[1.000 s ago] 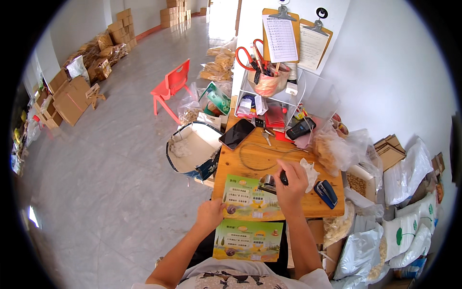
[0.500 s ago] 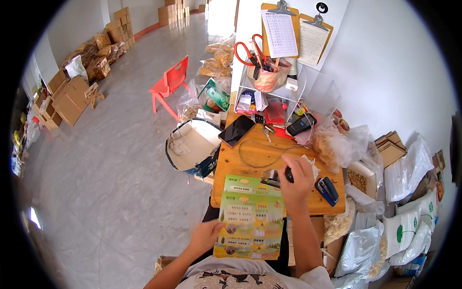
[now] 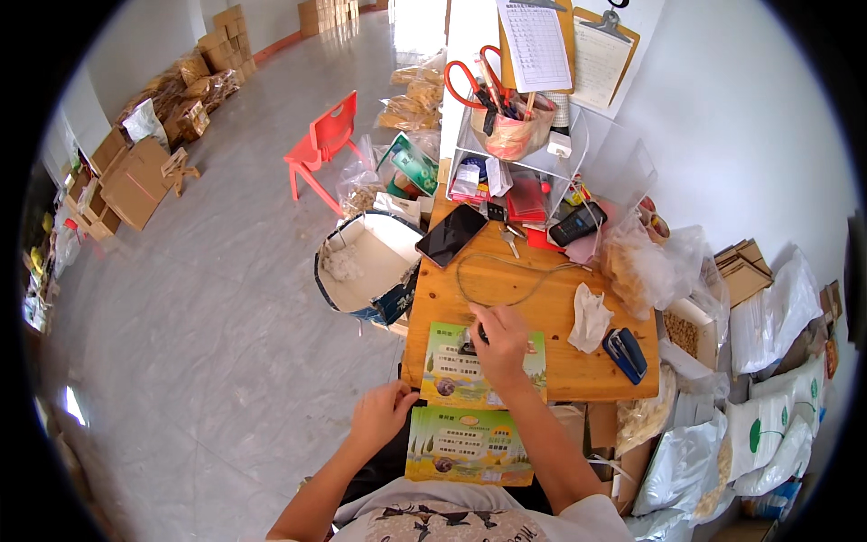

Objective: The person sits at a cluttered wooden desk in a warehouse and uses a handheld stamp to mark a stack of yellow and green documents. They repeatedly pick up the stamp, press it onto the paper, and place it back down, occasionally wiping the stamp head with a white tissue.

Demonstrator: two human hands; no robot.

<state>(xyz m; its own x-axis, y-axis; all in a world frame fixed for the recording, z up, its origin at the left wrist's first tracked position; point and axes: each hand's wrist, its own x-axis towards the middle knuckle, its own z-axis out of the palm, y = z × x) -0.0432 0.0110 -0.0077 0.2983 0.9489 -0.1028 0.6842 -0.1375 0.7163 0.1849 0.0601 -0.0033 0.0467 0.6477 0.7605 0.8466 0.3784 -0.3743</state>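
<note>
My right hand (image 3: 503,341) is closed round the black handle of a small hand stamp (image 3: 467,341), set down on a green and yellow printed sheet (image 3: 442,361) at the table's near edge. The fingers partly hide the stamp. On my lap lies a fanned stack of matching printed sheets (image 3: 470,447), below my right forearm. My left hand (image 3: 381,411) is just off the table's front left corner, its fingers curled together with nothing visible in them. It is near the lower left corner of the sheet on the table.
The wooden table (image 3: 560,379) bears a blue stapler (image 3: 625,356), crumpled tissue (image 3: 590,318), a wire loop, keys and a phone (image 3: 452,236). Behind stands a clear shelf with a pen cup (image 3: 515,131). An open carton (image 3: 375,271) is at the left; bags crowd the right.
The upper sheets have come apart: one lies on the table, the rest on my lap. My right hand has moved left and down with the stamp. My left hand has let go of the sheets.
</note>
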